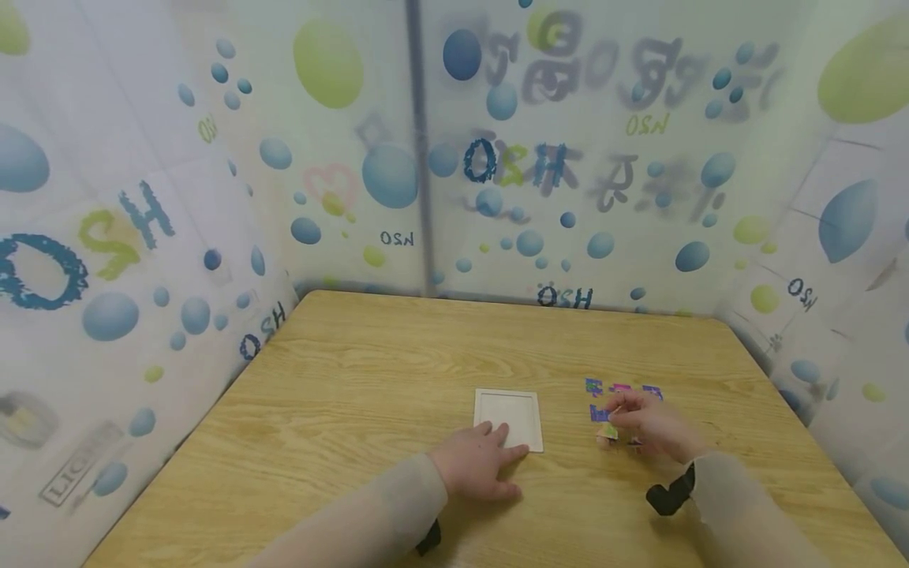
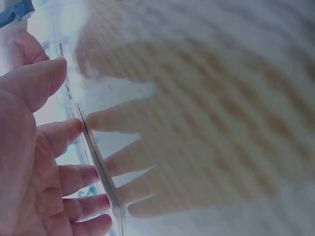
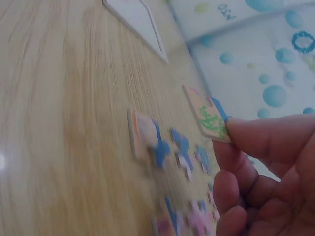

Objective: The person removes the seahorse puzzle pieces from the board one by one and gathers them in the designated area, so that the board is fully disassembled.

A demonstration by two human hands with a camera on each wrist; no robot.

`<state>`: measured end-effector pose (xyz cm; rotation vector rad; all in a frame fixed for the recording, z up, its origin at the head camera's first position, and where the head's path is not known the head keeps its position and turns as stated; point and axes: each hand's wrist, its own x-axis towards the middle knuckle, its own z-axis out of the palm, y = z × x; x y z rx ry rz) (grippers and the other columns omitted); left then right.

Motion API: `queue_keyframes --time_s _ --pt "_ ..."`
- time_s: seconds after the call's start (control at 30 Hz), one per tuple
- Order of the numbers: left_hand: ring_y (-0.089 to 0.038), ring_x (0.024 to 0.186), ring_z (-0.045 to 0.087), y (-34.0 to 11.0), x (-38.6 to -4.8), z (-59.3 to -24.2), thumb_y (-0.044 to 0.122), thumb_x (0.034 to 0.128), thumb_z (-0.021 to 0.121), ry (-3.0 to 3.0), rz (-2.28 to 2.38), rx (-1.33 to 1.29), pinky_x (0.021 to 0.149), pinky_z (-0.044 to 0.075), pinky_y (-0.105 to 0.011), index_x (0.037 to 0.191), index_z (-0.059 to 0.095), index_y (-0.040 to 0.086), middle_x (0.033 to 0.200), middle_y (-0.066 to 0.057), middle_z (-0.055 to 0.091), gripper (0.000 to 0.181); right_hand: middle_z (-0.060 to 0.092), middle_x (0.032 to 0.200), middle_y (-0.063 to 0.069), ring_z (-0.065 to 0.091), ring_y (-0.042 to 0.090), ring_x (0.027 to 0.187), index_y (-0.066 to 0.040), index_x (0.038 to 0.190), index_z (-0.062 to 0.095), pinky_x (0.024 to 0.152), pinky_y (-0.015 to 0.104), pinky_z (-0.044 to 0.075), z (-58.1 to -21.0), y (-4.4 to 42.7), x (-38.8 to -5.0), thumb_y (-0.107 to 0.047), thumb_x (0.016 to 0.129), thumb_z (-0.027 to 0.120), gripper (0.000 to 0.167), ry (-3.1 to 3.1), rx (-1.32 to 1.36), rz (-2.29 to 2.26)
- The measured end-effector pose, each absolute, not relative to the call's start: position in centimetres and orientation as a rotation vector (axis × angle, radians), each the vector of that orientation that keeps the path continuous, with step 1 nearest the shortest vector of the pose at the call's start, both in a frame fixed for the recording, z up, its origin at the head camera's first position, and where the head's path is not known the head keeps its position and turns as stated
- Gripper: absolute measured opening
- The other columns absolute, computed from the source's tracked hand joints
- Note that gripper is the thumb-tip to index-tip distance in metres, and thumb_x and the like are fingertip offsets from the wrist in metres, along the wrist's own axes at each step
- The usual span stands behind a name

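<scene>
My left hand point(image 1: 476, 464) lies with fingers spread on the near part of a white square puzzle frame point(image 1: 521, 410) on the table. In the left wrist view its straight fingertips touch the frame's thin edge point(image 2: 101, 167). My right hand point(image 1: 659, 426) pinches a flat jigsaw piece point(image 3: 209, 115) between thumb and fingers, raised above the tabletop. This piece is peach with green plant-like marks and a blue edge. Below it lie several loose jigsaw pieces point(image 3: 146, 135), coloured blue, pink and peach; the right hand partly hides them in the head view.
A light wood-grain table point(image 1: 355, 363) holds everything. Patterned curtains point(image 1: 319, 158) with blue and green dots stand behind it and along both sides. The frame lies left of the loose pieces, with a strip of tabletop between them.
</scene>
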<state>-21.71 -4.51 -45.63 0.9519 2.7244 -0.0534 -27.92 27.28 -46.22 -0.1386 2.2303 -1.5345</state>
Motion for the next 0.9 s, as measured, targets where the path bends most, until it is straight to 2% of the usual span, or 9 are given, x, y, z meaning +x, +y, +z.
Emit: queue_keyframes --time_s 0.1,0.17,0.23,0.43,0.77,0.9 --pt "-0.030 0.137 0.036 -4.5 -21.8 -45.6 0.066 0.0893 0.047 2.722 -0.054 0.950 0.108 0.036 -0.040 0.148 0.037 0.037 0.152 -0.008 0.036 0.066 0.048 0.123 0.016 0.049 0.020 0.076 0.002 0.112 0.054 0.067 0.037 0.049 -46.1 29.2 -27.9 -0.014 0.094 0.059 0.025 2.248 -0.169 -1.506" --pt "-0.029 0.137 0.036 -4.5 -21.8 -45.5 0.067 0.0893 0.047 2.718 -0.055 0.947 0.109 0.035 -0.039 0.148 0.037 0.037 0.152 -0.008 0.036 0.066 0.053 0.103 0.012 0.054 0.022 0.080 0.004 0.113 0.053 0.071 0.038 0.050 -46.0 30.3 -27.9 -0.014 0.094 0.058 0.027 2.274 -0.206 -1.471" --pt "-0.029 0.137 0.036 -4.5 -21.8 -45.5 0.067 0.0893 0.047 2.714 -0.057 0.947 0.110 0.033 -0.039 0.148 0.037 0.037 0.152 -0.008 0.036 0.066 0.055 0.101 0.006 0.053 0.022 0.083 0.006 0.114 0.054 0.075 0.036 0.047 -45.9 31.2 -27.9 -0.014 0.094 0.058 0.028 2.303 -0.225 -1.437" --pt "-0.029 0.137 0.036 -4.5 -21.9 -45.4 0.067 0.0896 0.046 2.713 -0.066 0.952 0.111 0.031 -0.038 0.148 0.037 0.037 0.152 -0.008 0.036 0.066 0.058 0.105 0.007 0.047 0.022 0.093 0.007 0.117 0.055 0.077 0.037 0.039 -45.3 33.1 -27.5 -0.016 0.094 0.060 0.033 2.398 -0.162 -1.327" --pt "-0.030 0.137 0.036 -4.6 -21.8 -45.3 0.063 0.0915 0.047 2.718 -0.049 0.994 0.112 0.030 -0.039 0.149 0.035 0.034 0.154 -0.012 0.032 0.066 0.057 0.099 0.003 0.046 0.021 0.092 0.005 0.112 0.056 0.073 0.036 0.038 -45.4 35.1 -27.4 -0.017 0.092 0.062 0.031 2.450 -0.142 -1.255" --pt "-0.028 0.138 0.035 -4.9 -21.9 -45.3 0.061 0.0922 0.047 2.714 -0.024 1.028 0.112 0.029 -0.039 0.149 0.036 0.033 0.154 -0.008 0.032 0.065 0.057 0.096 0.002 0.046 0.019 0.089 0.004 0.108 0.058 0.073 0.034 0.037 -45.7 35.8 -27.2 -0.016 0.092 0.062 0.026 2.460 -0.143 -1.237"
